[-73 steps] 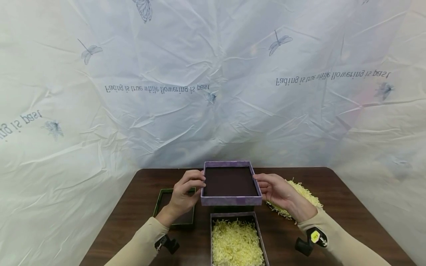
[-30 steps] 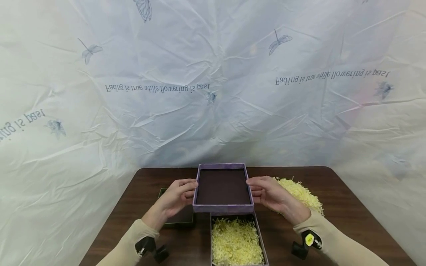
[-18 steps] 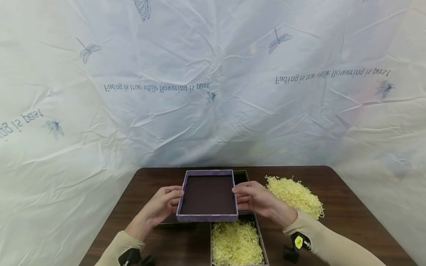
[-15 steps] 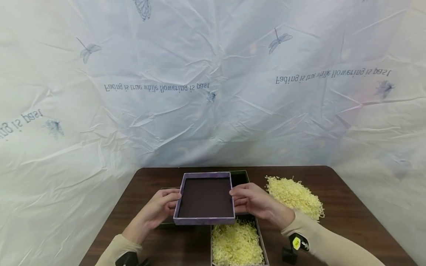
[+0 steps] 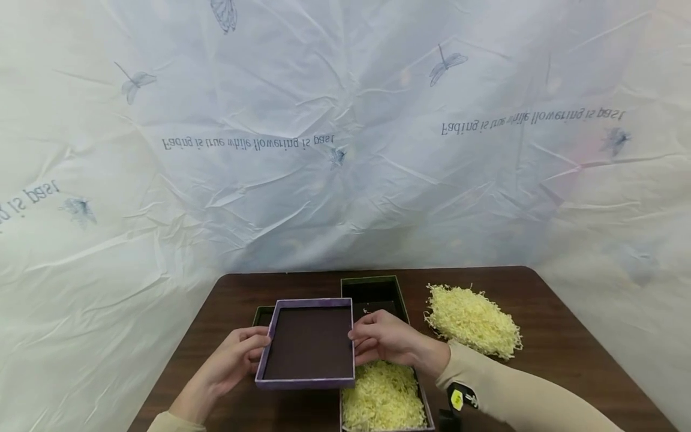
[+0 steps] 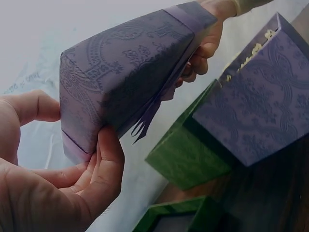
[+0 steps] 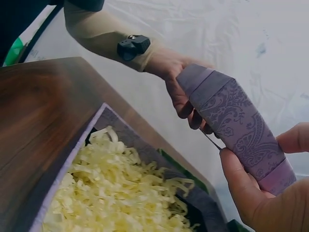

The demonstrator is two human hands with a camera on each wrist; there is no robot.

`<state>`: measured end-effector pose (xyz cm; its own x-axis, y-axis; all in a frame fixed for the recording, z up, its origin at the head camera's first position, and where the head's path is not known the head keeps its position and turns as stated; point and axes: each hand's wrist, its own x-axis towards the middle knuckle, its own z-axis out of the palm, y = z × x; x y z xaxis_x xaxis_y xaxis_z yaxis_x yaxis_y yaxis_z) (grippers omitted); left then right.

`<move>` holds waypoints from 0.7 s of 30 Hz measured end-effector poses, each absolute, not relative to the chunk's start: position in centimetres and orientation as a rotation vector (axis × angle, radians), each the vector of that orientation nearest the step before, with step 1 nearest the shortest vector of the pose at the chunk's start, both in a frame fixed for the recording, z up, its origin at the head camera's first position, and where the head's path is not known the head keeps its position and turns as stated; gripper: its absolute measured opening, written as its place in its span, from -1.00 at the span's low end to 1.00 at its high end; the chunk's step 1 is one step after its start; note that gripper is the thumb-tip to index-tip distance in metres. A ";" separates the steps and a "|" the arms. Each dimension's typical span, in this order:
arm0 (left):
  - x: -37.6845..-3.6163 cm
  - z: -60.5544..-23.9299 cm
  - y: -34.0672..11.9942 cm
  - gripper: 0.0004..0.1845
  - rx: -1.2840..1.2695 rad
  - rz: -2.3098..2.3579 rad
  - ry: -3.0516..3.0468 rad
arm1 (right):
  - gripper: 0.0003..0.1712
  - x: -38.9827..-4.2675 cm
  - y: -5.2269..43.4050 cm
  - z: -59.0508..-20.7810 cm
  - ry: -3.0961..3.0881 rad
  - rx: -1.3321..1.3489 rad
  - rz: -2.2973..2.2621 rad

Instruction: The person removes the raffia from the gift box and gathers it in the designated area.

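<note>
A shallow purple box lid (image 5: 310,345) is held up level between both hands, its dark inside facing up. My left hand (image 5: 229,360) grips its left side and my right hand (image 5: 391,339) pinches its right side. From below, in the left wrist view, the lid (image 6: 130,67) shows a patterned outside with a purple ribbon (image 6: 147,116) hanging from it. Below and right of the lid stands a purple box (image 6: 260,101) filled with yellow shredded paper (image 5: 383,402). The lid overlaps this box's upper left corner in the head view.
Behind the purple box is a green box (image 5: 400,297) with a dark inside and a few paper shreds. A green lid (image 5: 263,315) lies at left, mostly hidden under the purple one. A heap of shredded paper (image 5: 475,321) is on the right of the brown table (image 5: 561,360).
Both hands have carried the purple lid left and toward me, from above the green box to the left of the purple box. The green box and paper heap are now more exposed.
</note>
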<state>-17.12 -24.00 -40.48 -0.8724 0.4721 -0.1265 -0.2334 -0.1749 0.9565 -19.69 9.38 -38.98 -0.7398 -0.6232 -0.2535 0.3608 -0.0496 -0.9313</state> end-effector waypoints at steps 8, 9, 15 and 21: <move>-15.8 -41.6 -26.1 -0.66 0.219 2.049 1.687 | -0.47 -19.2 7.3 -39.6 1.612 -0.260 -1.805; -15.7 -41.6 -26.4 -0.65 0.212 2.050 1.694 | -0.47 -19.2 7.1 -39.6 1.618 -0.260 -1.799; -15.0 -42.3 -27.6 -0.64 0.189 2.067 1.697 | -0.57 -18.9 5.6 -39.7 1.673 -0.249 -1.770; -14.5 -42.8 -28.8 -0.63 0.106 2.061 1.717 | -0.55 -18.5 4.2 -40.1 1.725 -0.241 -1.758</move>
<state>-14.55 -28.80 -42.79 -0.8942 0.3869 -0.2251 -0.2913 -0.1211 0.9489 -18.53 4.18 -40.06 -0.7688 -0.5605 -0.3079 0.3182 0.0823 -0.9444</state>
